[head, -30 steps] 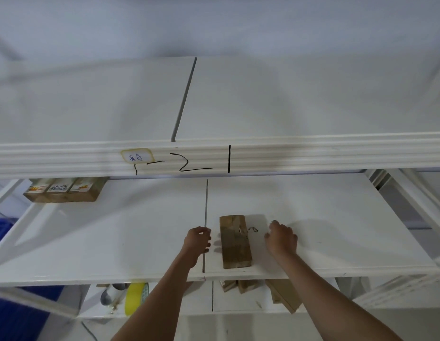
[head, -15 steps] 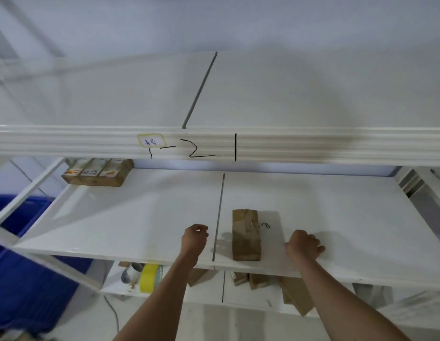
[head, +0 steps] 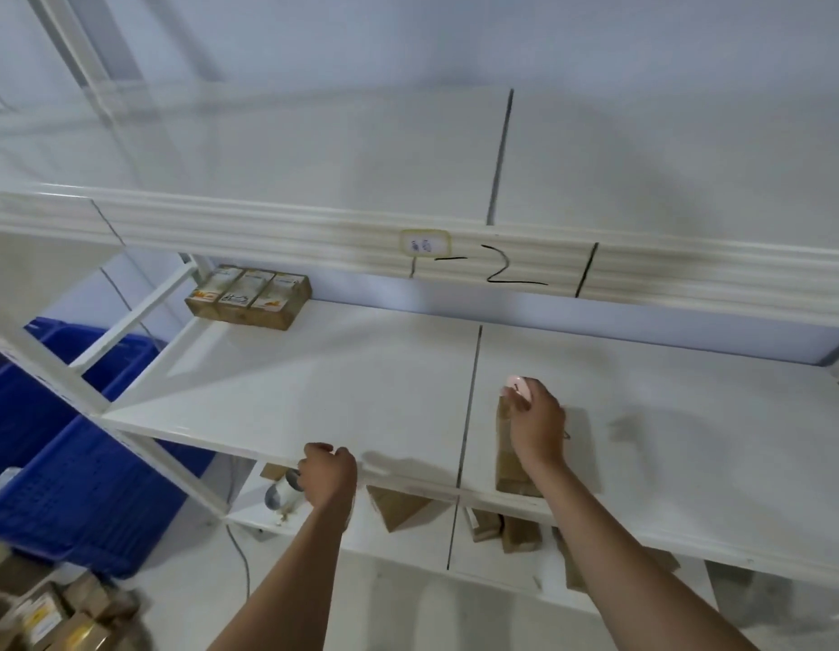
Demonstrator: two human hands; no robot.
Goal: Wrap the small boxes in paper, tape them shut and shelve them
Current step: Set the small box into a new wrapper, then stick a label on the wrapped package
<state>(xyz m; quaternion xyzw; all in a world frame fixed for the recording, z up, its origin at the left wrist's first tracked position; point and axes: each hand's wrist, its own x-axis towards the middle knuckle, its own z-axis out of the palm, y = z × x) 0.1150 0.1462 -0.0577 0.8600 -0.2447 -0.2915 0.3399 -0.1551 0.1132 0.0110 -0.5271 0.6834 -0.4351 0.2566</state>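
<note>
**Listener:** So, what has just changed?

**Me:** Well, a second ago my right hand (head: 535,427) lay on the shelf (head: 314,397) to the right of the wrapped box (head: 514,465), not touching it. Now it lies over the box's far half, wrist above the middle, fingers curled around a small pale pink object (head: 518,386) at the box's far end. I cannot tell what that object is, nor whether my fingers also grip the box.

**Listener:** And the left?

**Me:** Nearest to me, my left hand (head: 328,476) was just left of the box. It has drawn back and further left to the shelf's near edge, knuckles up, fingers curled loosely and, as far as I can see, around nothing. The forearm rises from the bottom of the view.

**Listener:** Where is the box itself?

**Me:** Lengthwise on the middle shelf, near the front edge, just right of the seam between the two shelf boards. It seems not to have moved.

**Listener:** What does that mean for the job?

**Me:** I judge this box is shelved, and my right hand is marking or adjusting it.

**Listener:** And further off?

**Me:** On the lower shelf, more brown boxes (head: 399,507) and a tape roll (head: 279,493). At far left on the middle shelf, three packed boxes (head: 248,298) side by side. Above, the upper shelf's edge with a handwritten label (head: 424,245). Left of the rack, blue crates (head: 70,462).
</note>
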